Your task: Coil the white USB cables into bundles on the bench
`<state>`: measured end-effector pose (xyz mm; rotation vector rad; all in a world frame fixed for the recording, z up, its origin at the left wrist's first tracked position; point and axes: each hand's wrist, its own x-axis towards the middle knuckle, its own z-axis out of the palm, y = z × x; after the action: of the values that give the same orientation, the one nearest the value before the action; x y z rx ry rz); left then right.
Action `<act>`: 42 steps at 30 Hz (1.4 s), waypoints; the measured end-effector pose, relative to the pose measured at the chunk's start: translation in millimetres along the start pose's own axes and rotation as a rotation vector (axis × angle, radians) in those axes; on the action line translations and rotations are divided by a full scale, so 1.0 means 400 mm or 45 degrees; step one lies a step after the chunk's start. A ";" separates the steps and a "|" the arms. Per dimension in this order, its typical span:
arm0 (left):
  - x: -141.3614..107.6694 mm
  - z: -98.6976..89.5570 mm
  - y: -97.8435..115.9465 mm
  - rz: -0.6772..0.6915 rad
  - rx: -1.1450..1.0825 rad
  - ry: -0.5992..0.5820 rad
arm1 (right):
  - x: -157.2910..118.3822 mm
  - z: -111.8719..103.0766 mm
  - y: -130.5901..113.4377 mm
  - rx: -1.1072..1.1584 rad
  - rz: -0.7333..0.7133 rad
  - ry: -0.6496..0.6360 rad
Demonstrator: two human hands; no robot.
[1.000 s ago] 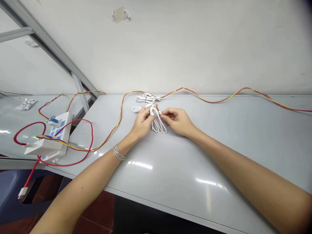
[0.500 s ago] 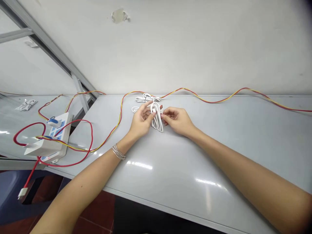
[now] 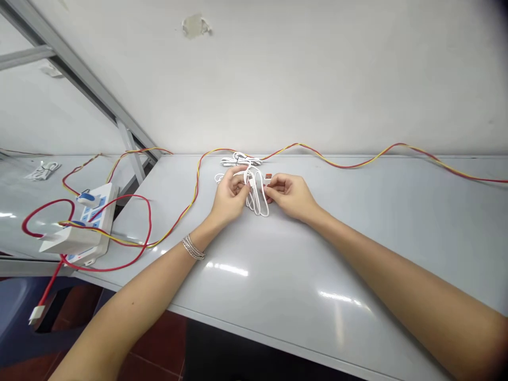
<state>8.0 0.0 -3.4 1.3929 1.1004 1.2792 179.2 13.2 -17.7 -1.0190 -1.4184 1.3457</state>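
Between my hands hangs a looped white USB cable [image 3: 257,203], held over the far part of the grey table. My left hand [image 3: 231,193] is closed, thumb and fingers pinching the loops from the left. On the other side my right hand [image 3: 289,196] pinches the cable's end, where a white USB plug [image 3: 268,179] with an orange tip sticks up by the fingertips. Just behind lies a second coiled white cable [image 3: 240,159], bound with a dark tie. Part of another white cable [image 3: 218,178] shows left of my left hand, mostly hidden by it.
A white power strip [image 3: 101,217] with plugs and red cords stands at the table's left. A twisted red and yellow wire [image 3: 349,166] runs along the wall. Farther left, another white cable bundle [image 3: 43,170] appears behind the metal frame [image 3: 130,145]. A blue chair [image 3: 24,317] stands below.
My right hand has turned the plug so its orange end shows more clearly. The cable loops have spread a little wider toward the right. My left hand has barely moved.
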 end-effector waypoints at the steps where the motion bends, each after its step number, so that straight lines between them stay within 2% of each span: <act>1: 0.000 0.000 -0.001 -0.002 0.002 0.003 | 0.000 0.000 0.000 0.004 0.001 0.001; 27: 0.000 -0.003 -0.010 -0.011 0.062 0.006 | 0.003 0.002 0.007 0.053 -0.036 -0.010; 42: 0.000 -0.005 -0.010 0.003 0.061 -0.031 | 0.006 -0.007 0.012 -0.056 -0.089 -0.049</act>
<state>5.9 0.8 -7.3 1.4424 1.1200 1.2418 181.3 16.7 -22.4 -0.9677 -1.5049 1.2950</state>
